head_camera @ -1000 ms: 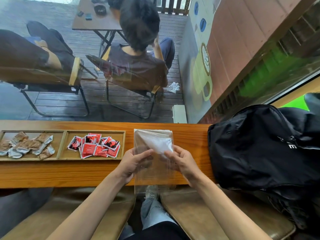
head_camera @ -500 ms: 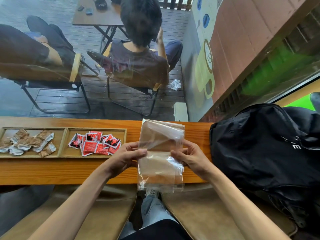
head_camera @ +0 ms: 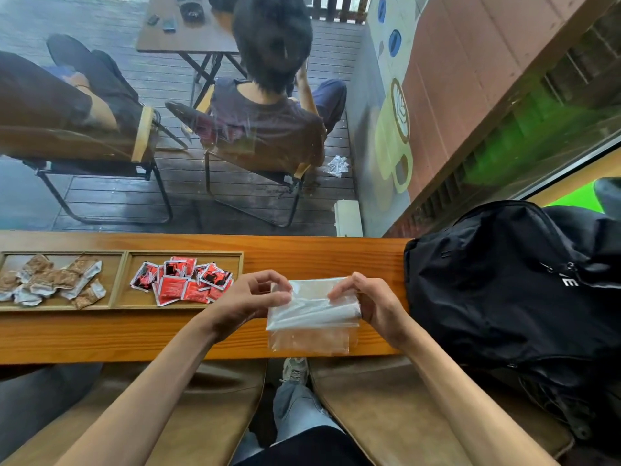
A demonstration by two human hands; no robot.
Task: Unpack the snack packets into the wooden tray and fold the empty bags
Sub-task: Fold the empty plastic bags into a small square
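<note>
Bag (head_camera: pixel 314 311) lies half-folded just right of the tray (head_camera: pixel 183 306), long axis running left-right between my hands: left hand (head_camera: pixel 247 299) pinches its left top corner, right hand (head_camera: pixel 368 302) its right edge, both equally near.
</note>
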